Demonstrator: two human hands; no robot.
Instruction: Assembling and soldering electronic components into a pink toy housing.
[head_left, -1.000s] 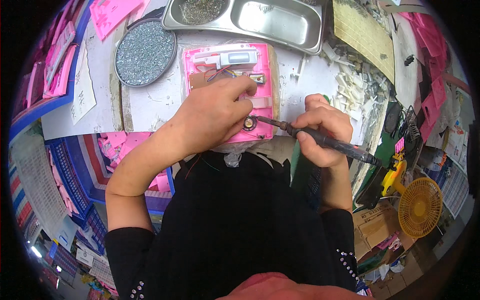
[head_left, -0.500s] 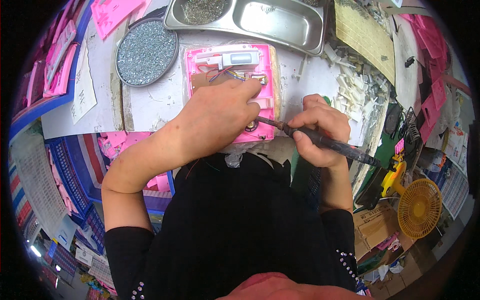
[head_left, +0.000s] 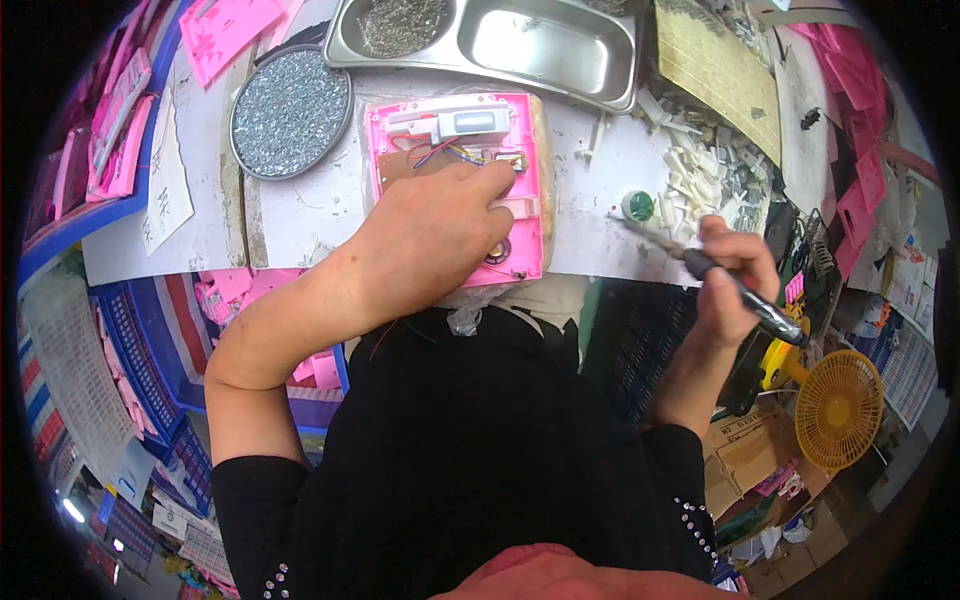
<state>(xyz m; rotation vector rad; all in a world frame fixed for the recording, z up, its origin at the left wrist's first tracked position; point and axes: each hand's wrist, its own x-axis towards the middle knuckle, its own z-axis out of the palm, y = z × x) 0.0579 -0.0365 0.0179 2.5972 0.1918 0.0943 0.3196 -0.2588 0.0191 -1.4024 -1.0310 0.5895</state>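
A pink plastic casing lies open on the table in front of me, with a grey-white module, thin coloured wires and a small metal part inside. Over the casing, my left hand has its fingers drawn together where the wires meet the metal part; the fingertips' hold is hidden. My right hand grips a soldering iron by its black handle, away from the casing. The iron's blurred tip points toward a small round green pot; whether they touch I cannot tell.
A round tray of small screws sits left of the casing. Beyond it stands a divided steel tray. White plastic pieces are heaped at the right, near a yellow fan. Blue crates holding pink parts stand at the left.
My right hand has carried the soldering iron right, away from the casing, uncovering the green pot. My left hand stays over the casing, nearly unmoved.
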